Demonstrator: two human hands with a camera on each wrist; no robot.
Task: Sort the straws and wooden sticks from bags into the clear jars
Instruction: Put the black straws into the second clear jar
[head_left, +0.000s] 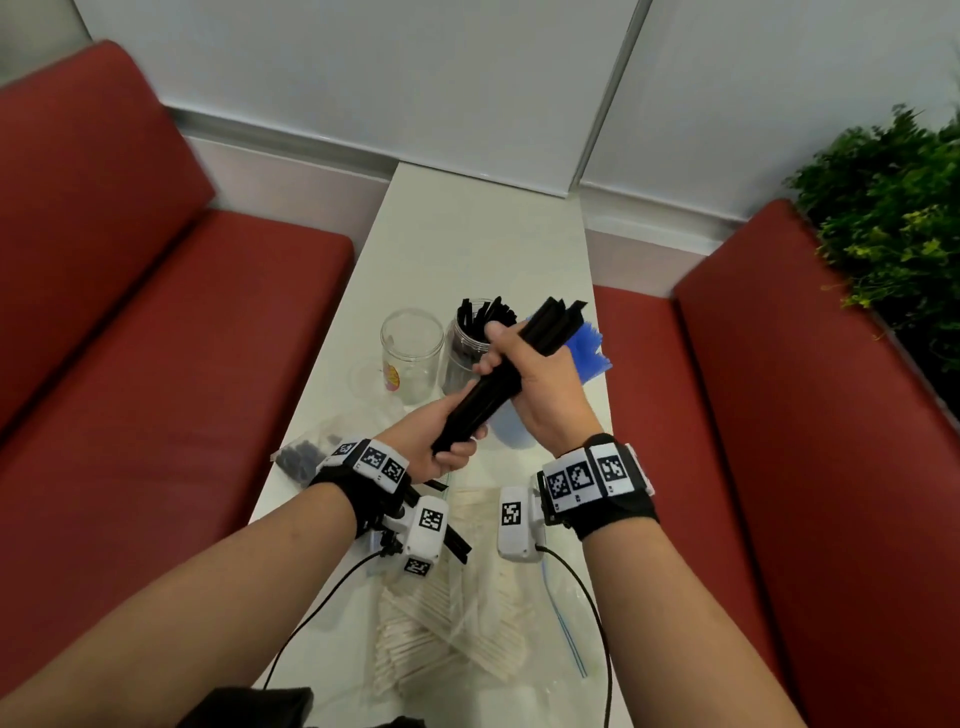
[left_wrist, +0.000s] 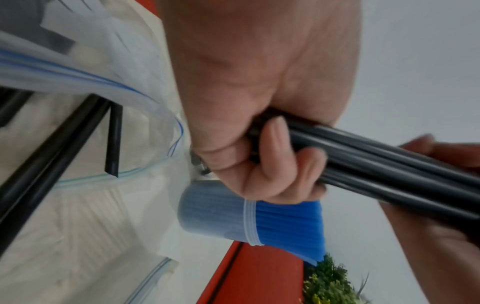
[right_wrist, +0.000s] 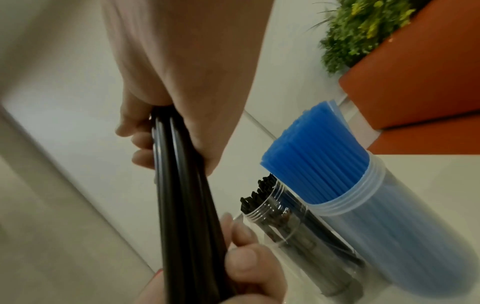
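Both hands hold one bundle of black straws (head_left: 498, 384) above the table, tilted up to the right. My left hand (head_left: 447, 441) grips its lower end, and my right hand (head_left: 530, 364) grips it higher up. The same bundle (left_wrist: 389, 164) crosses the left wrist view, with curled fingers (left_wrist: 275, 164) round it. In the right wrist view the bundle (right_wrist: 187, 205) runs down from my right hand (right_wrist: 155, 133). Behind stand a jar of black straws (head_left: 462, 353), a jar of blue straws (right_wrist: 363, 195) and an empty clear jar (head_left: 410, 353).
Clear zip bags with wooden sticks (head_left: 441, 634) lie on the white table (head_left: 467, 234) near me, a few loose black straws (left_wrist: 78, 127) on them. A small bag with dark pieces (head_left: 304, 457) lies at left. Red benches (head_left: 156, 312) flank the table; a plant (head_left: 893, 208) is at right.
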